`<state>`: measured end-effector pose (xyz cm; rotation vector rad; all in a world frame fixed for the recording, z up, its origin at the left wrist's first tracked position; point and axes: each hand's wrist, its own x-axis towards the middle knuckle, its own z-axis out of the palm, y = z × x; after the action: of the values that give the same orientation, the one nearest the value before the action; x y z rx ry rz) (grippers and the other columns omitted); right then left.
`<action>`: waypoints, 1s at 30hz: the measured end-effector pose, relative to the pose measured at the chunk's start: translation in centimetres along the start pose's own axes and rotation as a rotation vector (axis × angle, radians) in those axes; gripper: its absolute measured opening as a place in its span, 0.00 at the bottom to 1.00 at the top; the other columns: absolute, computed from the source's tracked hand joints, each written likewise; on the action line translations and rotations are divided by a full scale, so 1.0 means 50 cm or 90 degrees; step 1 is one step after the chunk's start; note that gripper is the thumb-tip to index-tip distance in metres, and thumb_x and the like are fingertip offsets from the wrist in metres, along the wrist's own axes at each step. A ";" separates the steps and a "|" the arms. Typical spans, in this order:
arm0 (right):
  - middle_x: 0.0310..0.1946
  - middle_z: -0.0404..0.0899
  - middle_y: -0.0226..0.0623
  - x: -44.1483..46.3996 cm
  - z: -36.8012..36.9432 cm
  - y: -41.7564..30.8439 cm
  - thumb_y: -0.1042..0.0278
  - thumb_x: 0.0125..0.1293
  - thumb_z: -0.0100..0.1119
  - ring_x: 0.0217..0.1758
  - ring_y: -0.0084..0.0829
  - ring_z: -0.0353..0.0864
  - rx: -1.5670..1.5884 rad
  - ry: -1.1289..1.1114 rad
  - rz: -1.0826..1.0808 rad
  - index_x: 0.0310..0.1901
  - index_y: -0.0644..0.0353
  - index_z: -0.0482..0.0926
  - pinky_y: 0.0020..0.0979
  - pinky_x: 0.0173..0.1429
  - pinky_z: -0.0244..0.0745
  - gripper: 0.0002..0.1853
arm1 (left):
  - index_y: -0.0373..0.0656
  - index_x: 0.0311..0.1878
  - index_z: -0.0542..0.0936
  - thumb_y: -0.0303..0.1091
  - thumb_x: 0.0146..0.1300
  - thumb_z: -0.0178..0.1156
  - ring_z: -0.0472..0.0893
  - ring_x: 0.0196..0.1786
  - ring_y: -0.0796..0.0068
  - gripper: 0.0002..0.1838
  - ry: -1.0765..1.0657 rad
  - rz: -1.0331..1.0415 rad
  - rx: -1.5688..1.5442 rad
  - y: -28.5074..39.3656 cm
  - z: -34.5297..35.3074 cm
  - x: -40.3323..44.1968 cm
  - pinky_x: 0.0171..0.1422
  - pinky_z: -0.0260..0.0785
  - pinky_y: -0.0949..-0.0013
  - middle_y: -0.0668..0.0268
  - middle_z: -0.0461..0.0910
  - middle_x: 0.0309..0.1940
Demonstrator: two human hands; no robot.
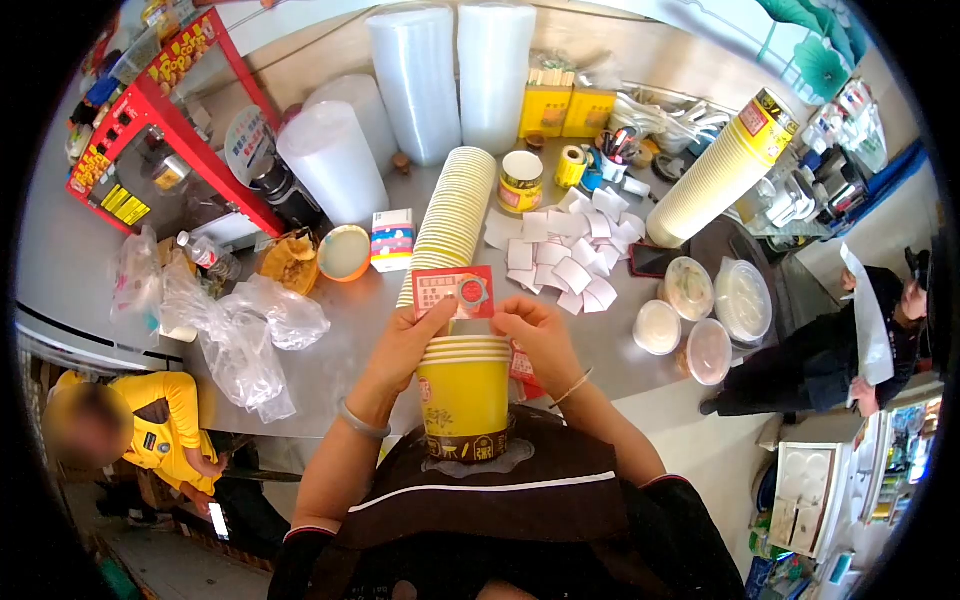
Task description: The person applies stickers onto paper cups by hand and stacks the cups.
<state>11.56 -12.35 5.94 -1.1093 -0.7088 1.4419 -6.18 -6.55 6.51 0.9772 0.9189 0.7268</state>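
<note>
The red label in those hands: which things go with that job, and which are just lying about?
Probably for the job:
red label, held by left hand and right hand
yellow cups in front
long cup stack
white slips, perhaps

Probably just lying about:
plastic bags
bottle
patterned box
lidded tubs

The red machine (135,110) bears the word "POPCORN".
</note>
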 end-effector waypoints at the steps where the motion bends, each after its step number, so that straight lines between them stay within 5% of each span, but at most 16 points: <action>1: 0.28 0.76 0.28 0.001 -0.001 0.002 0.74 0.60 0.57 0.31 0.17 0.72 -0.007 0.006 -0.004 0.36 0.64 0.77 0.18 0.38 0.67 0.04 | 0.46 0.30 0.77 0.38 0.66 0.55 0.65 0.21 0.92 0.10 -0.001 0.000 0.002 0.005 0.004 -0.001 0.24 0.55 0.82 0.82 0.69 0.19; 3: 0.28 0.77 0.27 0.003 -0.002 0.006 0.73 0.60 0.56 0.31 0.16 0.72 -0.021 0.017 -0.014 0.35 0.64 0.77 0.18 0.39 0.67 0.05 | 0.43 0.32 0.78 0.35 0.65 0.56 0.66 0.21 0.92 0.08 0.057 0.031 -0.036 0.028 0.035 -0.010 0.25 0.57 0.83 0.81 0.70 0.19; 6: 0.26 0.77 0.28 0.006 -0.005 -0.022 0.73 0.58 0.56 0.29 0.17 0.73 -0.351 0.160 -0.288 0.32 0.65 0.77 0.19 0.38 0.68 0.04 | 0.40 0.36 0.80 0.31 0.62 0.59 0.70 0.24 0.90 0.05 0.123 0.114 0.054 0.041 0.015 -0.019 0.27 0.61 0.83 0.76 0.75 0.22; 13: 0.25 0.77 0.27 -0.008 0.024 -0.068 0.75 0.56 0.58 0.30 0.15 0.73 -0.355 0.047 -0.211 0.30 0.66 0.77 0.19 0.37 0.69 0.03 | 0.42 0.41 0.83 0.27 0.56 0.63 0.72 0.26 0.88 0.09 0.078 0.277 0.383 0.091 0.072 -0.057 0.27 0.61 0.81 0.69 0.80 0.26; 16: 0.25 0.79 0.29 -0.010 0.028 -0.069 0.74 0.56 0.58 0.30 0.17 0.75 -0.309 0.016 -0.195 0.32 0.65 0.79 0.21 0.37 0.70 0.04 | 0.41 0.41 0.83 0.27 0.56 0.63 0.69 0.24 0.89 0.09 0.043 0.324 0.334 0.063 0.066 -0.038 0.26 0.59 0.81 0.71 0.78 0.24; 24: 0.24 0.75 0.33 -0.018 0.046 -0.084 0.77 0.51 0.60 0.26 0.26 0.74 -0.545 0.049 -0.462 0.28 0.62 0.76 0.24 0.33 0.71 0.03 | 0.40 0.40 0.83 0.27 0.57 0.62 0.67 0.24 0.89 0.08 -0.034 0.264 0.315 0.072 0.049 -0.038 0.26 0.57 0.80 0.72 0.79 0.24; 30: 0.23 0.74 0.33 -0.004 0.041 -0.051 0.76 0.50 0.60 0.25 0.27 0.73 -0.544 0.031 -0.466 0.28 0.62 0.75 0.25 0.32 0.71 0.04 | 0.37 0.37 0.83 0.28 0.58 0.61 0.72 0.27 0.88 0.06 0.007 0.186 0.307 0.052 0.026 -0.020 0.30 0.64 0.82 0.72 0.79 0.25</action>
<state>10.70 -11.74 9.03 -1.2916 -1.5764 0.4591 -5.71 -6.84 9.52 1.5584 0.9952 0.7699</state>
